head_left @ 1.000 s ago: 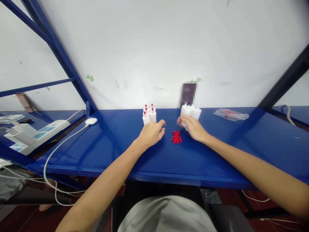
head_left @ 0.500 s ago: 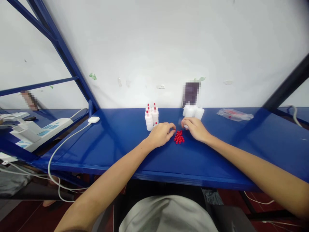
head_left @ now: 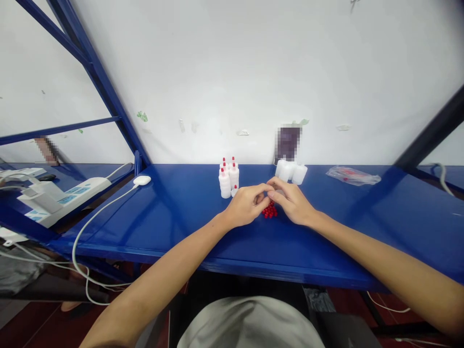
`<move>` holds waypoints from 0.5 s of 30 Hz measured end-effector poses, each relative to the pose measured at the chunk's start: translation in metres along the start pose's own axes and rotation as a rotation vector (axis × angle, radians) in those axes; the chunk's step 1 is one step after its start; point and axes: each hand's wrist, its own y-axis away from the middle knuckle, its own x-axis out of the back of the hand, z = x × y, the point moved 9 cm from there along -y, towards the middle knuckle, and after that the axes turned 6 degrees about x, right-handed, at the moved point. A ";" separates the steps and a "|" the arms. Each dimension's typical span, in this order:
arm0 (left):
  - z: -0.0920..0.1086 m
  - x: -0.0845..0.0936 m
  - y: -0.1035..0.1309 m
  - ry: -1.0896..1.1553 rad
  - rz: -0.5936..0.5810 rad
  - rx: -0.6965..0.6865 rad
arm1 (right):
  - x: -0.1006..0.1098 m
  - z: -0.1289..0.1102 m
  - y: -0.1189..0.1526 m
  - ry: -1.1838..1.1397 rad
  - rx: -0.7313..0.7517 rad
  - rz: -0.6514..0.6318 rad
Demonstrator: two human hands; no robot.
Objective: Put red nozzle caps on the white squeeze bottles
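Above a small pile of red caps point(head_left: 269, 210), my two hands meet at the fingertips. My left hand point(head_left: 248, 203) has thumb and fingers curled in a pinch, and my right hand point(head_left: 290, 199) pinches against it from the other side. Whatever lies between the fingertips is hidden or too small to make out. Several white bottles with red-tipped tops point(head_left: 225, 183) stand upright just beyond my left hand. A low white piece with a red tip point(head_left: 235, 190) shows beside them. White bottles without red tips point(head_left: 290, 171) are grouped behind my right hand.
A clear plastic bag point(head_left: 353, 175) with something red inside lies to the right on the blue table point(head_left: 174, 208). A dark blurred panel point(head_left: 288, 142) leans at the wall. On the left are a white cabled device point(head_left: 142, 180) and a power strip point(head_left: 85, 189).
My hands were apart on either side of the red caps; now their fingertips have come together over the pile. The bottles look unmoved.
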 end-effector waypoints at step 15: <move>-0.007 0.013 0.000 -0.090 0.031 0.138 | 0.000 0.004 -0.002 0.000 0.007 0.005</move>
